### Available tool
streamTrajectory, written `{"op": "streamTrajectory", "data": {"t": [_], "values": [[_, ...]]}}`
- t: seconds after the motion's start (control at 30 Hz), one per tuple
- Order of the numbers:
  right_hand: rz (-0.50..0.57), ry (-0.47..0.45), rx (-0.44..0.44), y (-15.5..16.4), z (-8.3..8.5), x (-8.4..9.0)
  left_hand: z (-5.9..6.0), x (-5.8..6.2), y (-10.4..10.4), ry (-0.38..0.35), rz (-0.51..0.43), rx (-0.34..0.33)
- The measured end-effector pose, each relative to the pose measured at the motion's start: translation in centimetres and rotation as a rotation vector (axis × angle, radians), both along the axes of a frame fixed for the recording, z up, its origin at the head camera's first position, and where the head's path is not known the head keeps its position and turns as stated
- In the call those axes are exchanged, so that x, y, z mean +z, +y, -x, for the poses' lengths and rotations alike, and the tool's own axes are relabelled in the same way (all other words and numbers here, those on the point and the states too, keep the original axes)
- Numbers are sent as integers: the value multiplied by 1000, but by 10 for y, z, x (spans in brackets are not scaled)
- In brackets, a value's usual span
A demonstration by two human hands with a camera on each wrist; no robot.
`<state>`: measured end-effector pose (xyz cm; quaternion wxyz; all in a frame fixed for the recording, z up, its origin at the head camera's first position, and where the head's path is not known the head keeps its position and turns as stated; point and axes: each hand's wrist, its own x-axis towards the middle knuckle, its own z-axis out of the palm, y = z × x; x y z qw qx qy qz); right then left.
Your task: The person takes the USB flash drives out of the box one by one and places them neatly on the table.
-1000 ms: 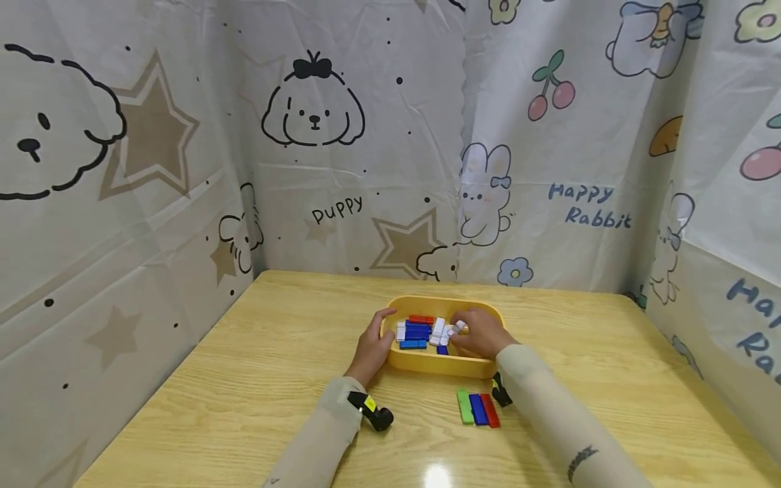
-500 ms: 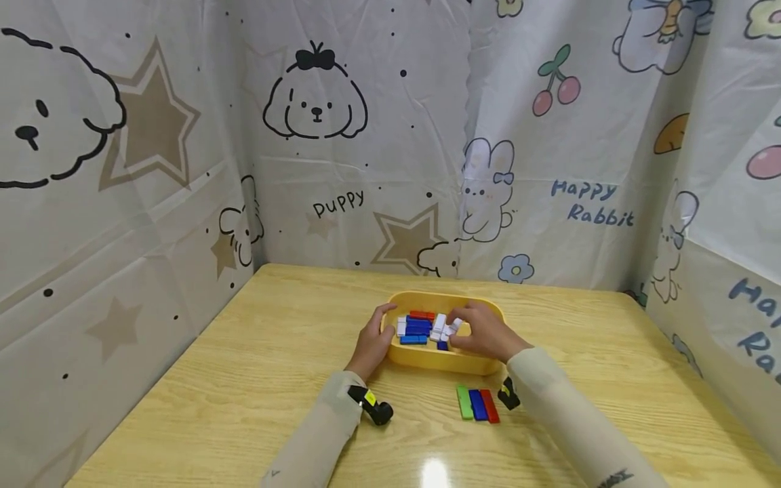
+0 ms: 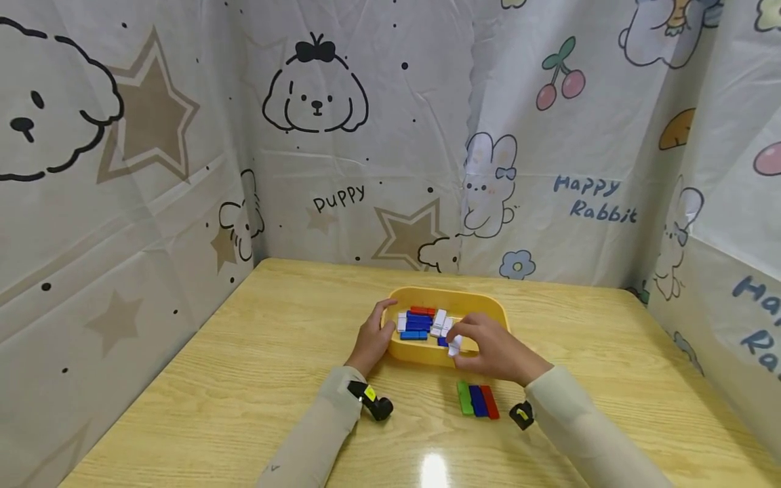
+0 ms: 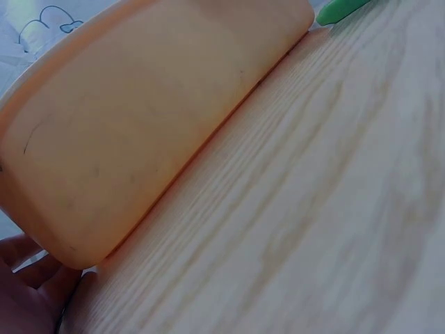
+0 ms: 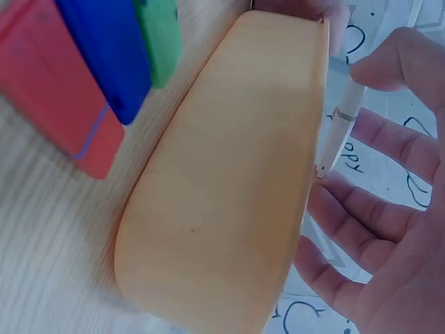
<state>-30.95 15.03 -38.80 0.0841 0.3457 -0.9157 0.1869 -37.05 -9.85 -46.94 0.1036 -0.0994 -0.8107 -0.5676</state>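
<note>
A yellow tray (image 3: 488, 305) sits mid-table with several blue, white and red flat blocks (image 3: 419, 321) in it. My left hand (image 3: 372, 339) grips the tray's left rim; its outer wall (image 4: 139, 132) fills the left wrist view. My right hand (image 3: 488, 349) pinches a white block (image 3: 454, 346) over the tray's near rim. The right wrist view shows that white block (image 5: 341, 129) held between thumb and fingers above the tray wall (image 5: 236, 181). A green block (image 3: 465, 398), a blue block (image 3: 478, 400) and a red block (image 3: 489, 402) lie side by side on the table in front of the tray.
The wooden table (image 3: 244, 379) is closed in by cartoon-printed curtains (image 3: 317, 135) at the left, back and right. The three-block row (image 5: 90, 69) lies close to the tray's near wall. Bare wood stretches to the left and right of the tray.
My right hand has drawn back from inside the tray toward its near rim, carrying a white block. The left hand stays on the tray's left rim.
</note>
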Motion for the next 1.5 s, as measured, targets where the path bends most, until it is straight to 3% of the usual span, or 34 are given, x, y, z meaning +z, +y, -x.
{"op": "streamTrajectory", "data": {"t": [0.43, 0.6, 0.9, 1.5], "values": [[14, 57, 95, 2, -29, -6, 1, 3, -1, -2, 7, -2], [3, 36, 138, 2, -36, -10, 2, 3, 0, -6, 5, -5], [-61, -49, 196, 1, -36, -29, 1, 0, 0, -5, -15, -8], [-136, -90, 151, 6, -33, -39, 3, -3, 1, -15, -8, -14]]}}
